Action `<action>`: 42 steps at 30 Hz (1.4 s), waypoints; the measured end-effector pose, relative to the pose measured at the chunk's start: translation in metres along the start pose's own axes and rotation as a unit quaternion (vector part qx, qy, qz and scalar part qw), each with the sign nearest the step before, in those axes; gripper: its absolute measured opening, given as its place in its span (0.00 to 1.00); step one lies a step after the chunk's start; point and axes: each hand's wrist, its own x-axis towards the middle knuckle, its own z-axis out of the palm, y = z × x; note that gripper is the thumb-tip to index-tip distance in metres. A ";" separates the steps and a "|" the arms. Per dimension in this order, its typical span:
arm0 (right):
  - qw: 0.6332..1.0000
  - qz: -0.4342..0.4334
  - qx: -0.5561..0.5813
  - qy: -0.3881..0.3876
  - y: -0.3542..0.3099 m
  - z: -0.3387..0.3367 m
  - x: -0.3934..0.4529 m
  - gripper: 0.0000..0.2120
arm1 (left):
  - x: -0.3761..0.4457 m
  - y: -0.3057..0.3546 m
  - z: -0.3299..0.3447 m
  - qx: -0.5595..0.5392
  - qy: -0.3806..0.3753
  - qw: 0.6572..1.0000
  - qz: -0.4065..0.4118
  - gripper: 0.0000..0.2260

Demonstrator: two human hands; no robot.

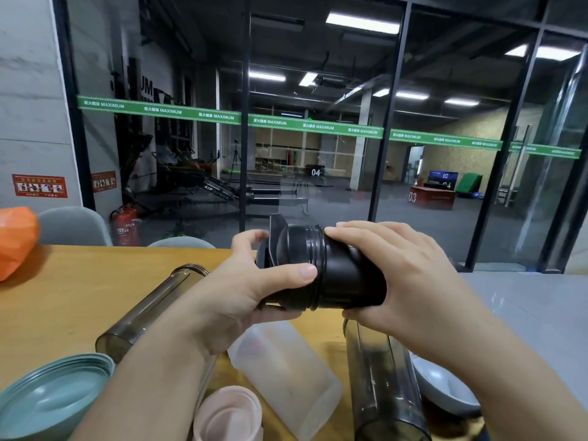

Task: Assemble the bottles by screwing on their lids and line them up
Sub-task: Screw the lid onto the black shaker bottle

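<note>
I hold a black bottle [345, 275] sideways in the air above the wooden table [63, 297]. My right hand [404, 275] wraps around its body. My left hand [254, 288] grips the black lid [280, 246] at the bottle's threaded neck; the lid sits slightly askew on the neck. Below, a smoky transparent bottle [149, 310] lies on its side, a second smoky bottle [381, 383] lies at the lower right, and a frosted white bottle [286, 377] lies between them. None of these three carries a lid.
Stacked teal bowls [47, 396] sit at the lower left and pink cups [229, 415] at the bottom centre. A grey bowl [445, 386] is at the right. An orange object [16, 240] rests at the table's far left. Chairs [73, 226] and a glass wall stand behind.
</note>
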 end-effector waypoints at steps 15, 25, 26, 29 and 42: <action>0.999 -0.013 -0.038 0.006 -0.007 0.006 0.000 0.41 | 0.001 -0.005 0.007 0.024 0.012 1.000 0.004 0.37; 0.994 0.040 0.012 -0.100 -0.008 -0.001 0.001 0.43 | 0.006 -0.014 -0.003 0.031 0.031 0.998 0.046 0.37; 0.990 0.064 0.039 -0.119 -0.007 -0.005 0.002 0.44 | 0.006 -0.014 -0.006 0.032 0.037 0.997 0.052 0.38; 0.967 0.172 0.115 -0.151 -0.001 -0.018 0.001 0.43 | 0.004 -0.011 -0.017 0.037 0.064 0.994 0.076 0.43; 0.726 0.363 0.556 -0.177 0.027 -0.009 -0.009 0.28 | -0.002 -0.011 -0.028 0.044 0.017 0.994 0.102 0.52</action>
